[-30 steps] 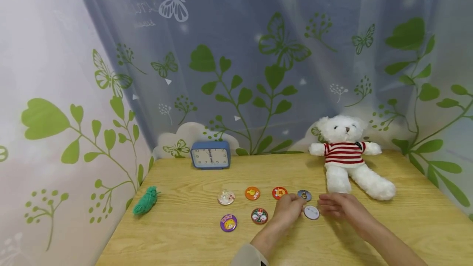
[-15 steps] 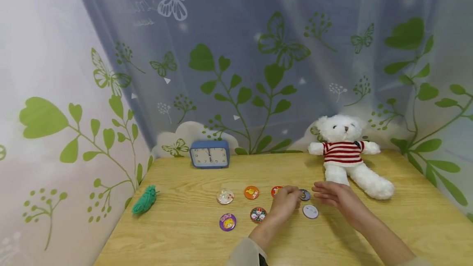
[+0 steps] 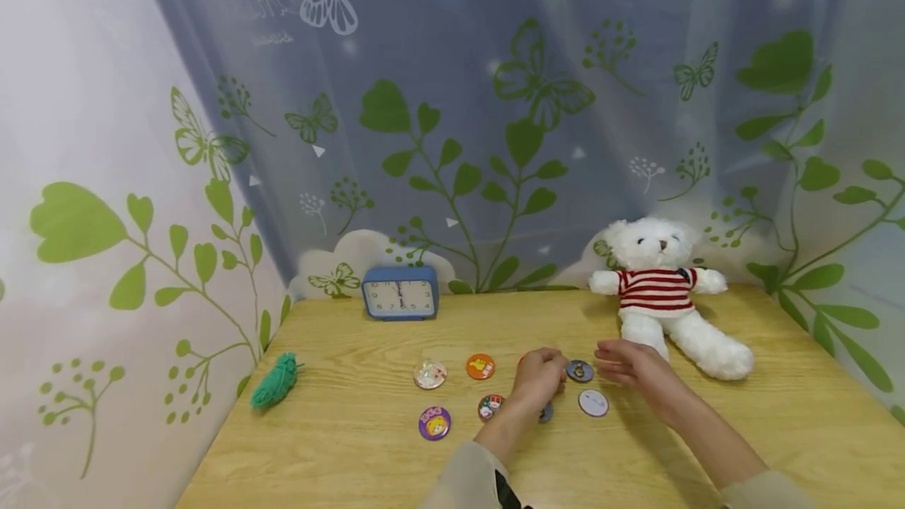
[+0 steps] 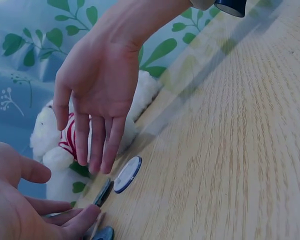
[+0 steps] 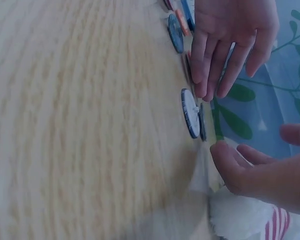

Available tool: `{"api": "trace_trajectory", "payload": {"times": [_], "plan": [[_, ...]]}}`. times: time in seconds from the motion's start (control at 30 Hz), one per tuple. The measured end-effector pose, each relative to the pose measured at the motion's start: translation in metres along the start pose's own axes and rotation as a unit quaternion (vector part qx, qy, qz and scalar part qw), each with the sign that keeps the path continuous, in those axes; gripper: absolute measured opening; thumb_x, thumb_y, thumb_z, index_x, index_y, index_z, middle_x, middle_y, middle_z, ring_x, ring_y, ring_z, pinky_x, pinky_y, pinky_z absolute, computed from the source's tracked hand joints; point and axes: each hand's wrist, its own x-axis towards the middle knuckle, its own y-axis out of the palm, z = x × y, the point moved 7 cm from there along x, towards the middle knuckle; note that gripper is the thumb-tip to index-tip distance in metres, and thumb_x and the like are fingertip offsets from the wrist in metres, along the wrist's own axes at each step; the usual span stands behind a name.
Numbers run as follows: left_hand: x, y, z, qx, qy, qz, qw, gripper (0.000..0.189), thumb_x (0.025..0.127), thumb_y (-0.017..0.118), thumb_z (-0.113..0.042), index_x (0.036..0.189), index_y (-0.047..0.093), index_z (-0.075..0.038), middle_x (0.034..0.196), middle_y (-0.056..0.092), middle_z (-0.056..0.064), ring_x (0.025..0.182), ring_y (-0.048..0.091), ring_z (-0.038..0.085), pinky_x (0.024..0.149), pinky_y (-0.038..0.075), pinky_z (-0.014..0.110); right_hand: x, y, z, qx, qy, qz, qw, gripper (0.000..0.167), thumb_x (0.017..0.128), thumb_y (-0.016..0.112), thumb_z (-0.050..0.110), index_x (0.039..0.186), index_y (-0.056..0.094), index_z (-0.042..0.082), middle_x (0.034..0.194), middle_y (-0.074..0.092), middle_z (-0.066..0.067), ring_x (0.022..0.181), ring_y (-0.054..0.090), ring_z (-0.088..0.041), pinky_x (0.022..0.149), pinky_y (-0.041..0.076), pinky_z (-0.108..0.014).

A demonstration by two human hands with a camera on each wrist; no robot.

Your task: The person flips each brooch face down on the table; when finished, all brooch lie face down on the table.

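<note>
Several round pin badges lie on the wooden table. My left hand (image 3: 539, 377), fingers loosely extended, is over the row and mostly hides a red badge (image 3: 522, 360). Right of its fingers lies a blue-grey badge (image 3: 580, 371). Closer to me, a badge lies white back up (image 3: 593, 403), its pin showing in the right wrist view. My right hand (image 3: 639, 368) stays just right of these two, palm turned inward and fingers extended, holding nothing. Another grey-blue badge (image 3: 545, 412) peeks out beside my left wrist, which also overlaps a dark badge with red and white figures (image 3: 489, 408).
Farther left are a clear glittery badge (image 3: 430, 374), an orange badge (image 3: 480, 367) and a purple badge (image 3: 434, 423). A green yarn bundle (image 3: 275, 381) lies at the left edge. A blue clock (image 3: 401, 294) and a white teddy bear (image 3: 654, 289) stand at the back.
My left hand has drawn back leftward from the blue-grey badge, uncovering it and covering the red one. My right hand has shifted slightly away from me, off the white-backed badge's side.
</note>
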Motion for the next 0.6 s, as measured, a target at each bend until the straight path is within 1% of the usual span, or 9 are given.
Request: {"api": "trace_trajectory", "payload": {"times": [0.1, 0.17, 0.27, 0.43, 0.6], "plan": [[0.0008, 0.0021, 0.0008, 0.010, 0.001, -0.001, 1.0000, 0.027, 0.096, 0.061, -0.010, 0.115, 0.071, 0.006, 0.080, 0.065, 0.009, 0.071, 0.061, 0.015, 0.067, 0.056, 0.027, 0.0020, 0.0017, -0.0041, 0.000, 0.016, 0.000, 0.9999, 0.062, 0.114, 0.031, 0.026, 0.151, 0.024, -0.023, 0.153, 0.034, -0.043, 0.136, 0.052, -0.043, 0.109, 0.052, -0.041], [0.0013, 0.0035, 0.0002, 0.016, 0.001, -0.001, 0.9999, 0.023, 0.096, 0.061, -0.010, 0.109, 0.072, 0.005, 0.078, 0.065, 0.009, 0.069, 0.059, 0.014, 0.065, 0.056, 0.027, 0.0026, 0.0019, -0.0052, 0.001, 0.025, -0.005, 0.9997, 0.062, 0.114, 0.031, 0.026, 0.151, 0.024, -0.023, 0.154, 0.033, -0.044, 0.137, 0.050, -0.044, 0.108, 0.053, -0.040], [0.0017, 0.0059, -0.0003, 0.019, 0.000, -0.001, 0.9998, 0.020, 0.096, 0.061, -0.010, 0.102, 0.072, 0.005, 0.076, 0.064, 0.009, 0.065, 0.056, 0.013, 0.063, 0.053, 0.024, 0.0021, 0.0009, -0.0053, -0.002, 0.031, -0.017, 0.9994, 0.060, 0.113, 0.032, 0.024, 0.150, 0.027, -0.023, 0.151, 0.038, -0.043, 0.132, 0.056, -0.038, 0.104, 0.055, -0.037], [0.0019, 0.0073, 0.0008, 0.020, -0.006, -0.005, 0.9998, 0.020, 0.095, 0.062, -0.011, 0.102, 0.072, 0.005, 0.079, 0.068, 0.011, 0.065, 0.056, 0.012, 0.063, 0.051, 0.023, 0.0017, 0.0005, -0.0055, -0.005, 0.036, -0.027, 0.9990, 0.058, 0.112, 0.035, 0.022, 0.147, 0.031, -0.025, 0.146, 0.045, -0.042, 0.118, 0.065, -0.025, 0.098, 0.058, -0.036], [0.0008, 0.0066, 0.0015, 0.023, -0.016, -0.016, 0.9995, 0.020, 0.095, 0.062, -0.012, 0.102, 0.074, 0.002, 0.082, 0.070, 0.011, 0.067, 0.057, 0.011, 0.061, 0.047, 0.019, 0.0024, 0.0029, -0.0081, 0.013, 0.039, -0.015, 0.9990, 0.057, 0.112, 0.036, 0.020, 0.146, 0.032, -0.026, 0.138, 0.055, -0.039, 0.112, 0.068, -0.020, 0.096, 0.059, -0.036]]}}
